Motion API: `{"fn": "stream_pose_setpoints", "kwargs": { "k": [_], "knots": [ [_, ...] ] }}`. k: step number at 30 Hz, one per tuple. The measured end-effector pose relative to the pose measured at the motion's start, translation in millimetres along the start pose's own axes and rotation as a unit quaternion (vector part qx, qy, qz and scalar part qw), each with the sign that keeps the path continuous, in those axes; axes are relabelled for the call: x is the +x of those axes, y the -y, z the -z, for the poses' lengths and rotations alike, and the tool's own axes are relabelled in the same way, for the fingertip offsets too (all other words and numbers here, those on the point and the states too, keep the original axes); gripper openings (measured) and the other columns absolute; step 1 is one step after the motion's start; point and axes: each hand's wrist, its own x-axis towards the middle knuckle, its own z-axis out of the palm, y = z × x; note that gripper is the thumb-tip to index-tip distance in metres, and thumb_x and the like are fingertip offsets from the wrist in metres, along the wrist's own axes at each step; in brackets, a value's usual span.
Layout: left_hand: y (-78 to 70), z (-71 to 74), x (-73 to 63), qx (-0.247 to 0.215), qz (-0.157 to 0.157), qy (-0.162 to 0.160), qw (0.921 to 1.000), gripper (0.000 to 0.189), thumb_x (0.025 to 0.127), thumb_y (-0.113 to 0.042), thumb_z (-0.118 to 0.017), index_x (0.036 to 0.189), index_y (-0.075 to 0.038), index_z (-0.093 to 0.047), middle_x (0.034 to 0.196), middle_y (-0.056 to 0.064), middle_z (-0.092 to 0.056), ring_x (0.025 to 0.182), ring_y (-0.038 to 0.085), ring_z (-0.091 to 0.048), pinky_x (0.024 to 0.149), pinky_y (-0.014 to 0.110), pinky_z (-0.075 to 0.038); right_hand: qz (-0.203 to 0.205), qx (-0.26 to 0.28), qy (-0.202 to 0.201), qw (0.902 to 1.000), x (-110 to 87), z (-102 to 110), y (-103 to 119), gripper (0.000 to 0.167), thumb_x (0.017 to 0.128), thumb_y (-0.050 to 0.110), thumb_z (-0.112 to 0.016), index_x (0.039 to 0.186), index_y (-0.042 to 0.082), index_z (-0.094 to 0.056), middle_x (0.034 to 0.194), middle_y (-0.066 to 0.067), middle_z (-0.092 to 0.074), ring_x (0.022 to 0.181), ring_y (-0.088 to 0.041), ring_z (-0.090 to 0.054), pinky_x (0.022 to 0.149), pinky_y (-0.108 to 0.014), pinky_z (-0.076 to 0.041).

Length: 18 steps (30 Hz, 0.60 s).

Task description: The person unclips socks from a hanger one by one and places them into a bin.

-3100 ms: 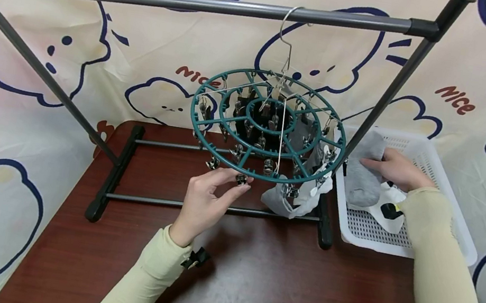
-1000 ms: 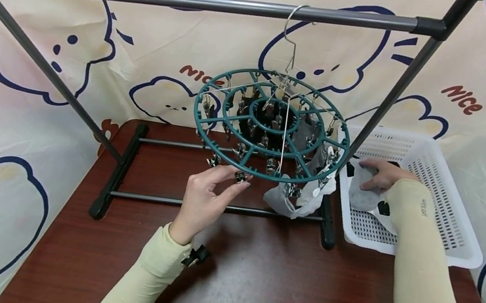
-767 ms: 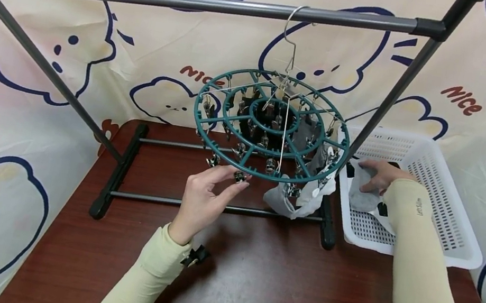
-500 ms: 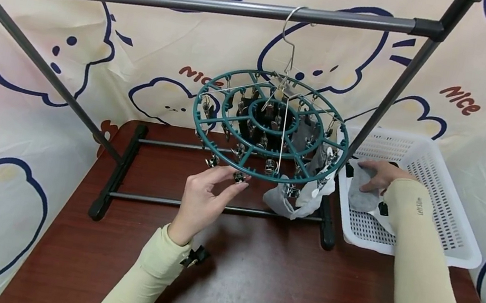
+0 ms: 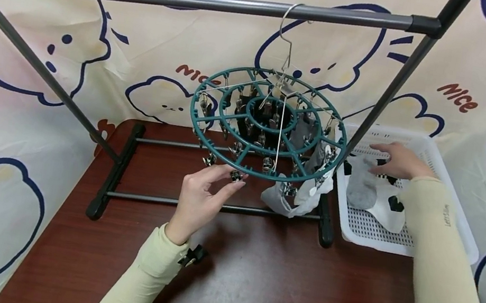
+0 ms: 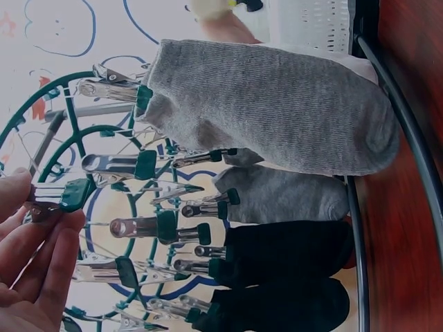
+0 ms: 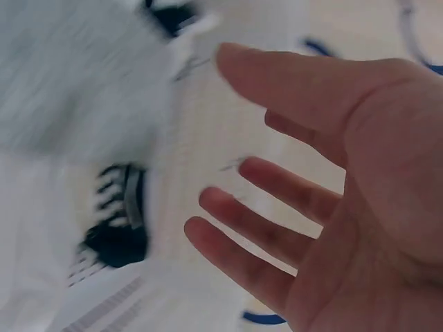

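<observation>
With thumb and fingers, my left hand (image 5: 200, 200) pinches a metal clip (image 6: 62, 196) with green tips at the near rim of the round green hanger (image 5: 241, 164). My right hand (image 5: 401, 162) is over the white basket (image 5: 455, 224), fingers spread and holding nothing. Just left of it in the basket lie a grey sock (image 5: 361, 187) and a white sock (image 5: 386, 205) with black patches. On the hanger, a grey sock (image 6: 277, 107) hangs from clips, with another smaller grey sock (image 6: 287, 197) and black socks (image 6: 284, 256) beside it.
The hanger hooks onto the grey top bar (image 5: 191, 2) of a rack whose dark feet (image 5: 114, 173) stand on the brown table (image 5: 250, 281). The rack's right post (image 5: 392, 96) rises between hanger and basket. A printed cloth (image 5: 155, 40) covers the wall behind.
My right hand has lifted off the grey sock and moved slightly back and right, its fingers spreading. The sock stays in the basket. My left hand still pinches the clip.
</observation>
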Motion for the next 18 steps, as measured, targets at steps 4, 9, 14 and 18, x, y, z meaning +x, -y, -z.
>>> {"fn": "stream_pose_setpoints", "kwargs": {
  "k": [4, 9, 14, 18],
  "knots": [
    [0.5, 1.3, -0.4, -0.007, 0.005, 0.0, 1.0, 0.027, 0.087, -0.004, -0.083, 0.113, -0.007, -0.079, 0.106, 0.006, -0.08, 0.098, 0.019, -0.078, 0.091, 0.03, -0.06, 0.065, 0.023, -0.031, 0.9971, -31.0, 12, 15, 0.062, 0.101, 0.026, -0.068, 0.154, 0.003, -0.045, 0.147, -0.031, -0.051, 0.127, -0.05, -0.056, 0.101, -0.063, -0.049],
    [1.5, 1.9, -0.4, -0.012, 0.005, -0.001, 0.9999, 0.027, 0.087, -0.004, -0.083, 0.113, -0.007, -0.078, 0.106, 0.005, -0.08, 0.098, 0.019, -0.078, 0.092, 0.027, -0.059, 0.143, 0.06, -0.051, 0.9866, -79.1, 7, 40, 0.045, 0.1, 0.022, -0.071, 0.142, 0.009, -0.061, 0.134, -0.016, -0.067, 0.116, -0.032, -0.067, 0.089, -0.026, -0.055],
    [2.6, 2.1, -0.1, -0.013, 0.001, -0.003, 0.9999, 0.026, 0.086, -0.003, -0.083, 0.112, -0.006, -0.078, 0.105, 0.007, -0.08, 0.097, 0.019, -0.078, 0.092, 0.024, -0.058, 0.237, 0.114, -0.023, 0.9646, -115.0, -20, 59, 0.044, 0.097, 0.016, -0.074, 0.14, 0.016, -0.063, 0.13, -0.003, -0.071, 0.112, -0.013, -0.07, 0.091, -0.02, -0.055],
    [3.0, 1.2, -0.8, -0.019, 0.003, -0.005, 0.9998, 0.025, 0.087, -0.002, -0.082, 0.111, -0.006, -0.079, 0.104, 0.007, -0.08, 0.097, 0.019, -0.078, 0.092, 0.023, -0.058, 0.279, 0.172, 0.016, 0.9446, -126.4, -46, 74, 0.049, 0.098, 0.014, -0.072, 0.145, 0.016, -0.058, 0.135, -0.003, -0.069, 0.118, -0.007, -0.068, 0.095, -0.026, -0.057]
  ]
}}
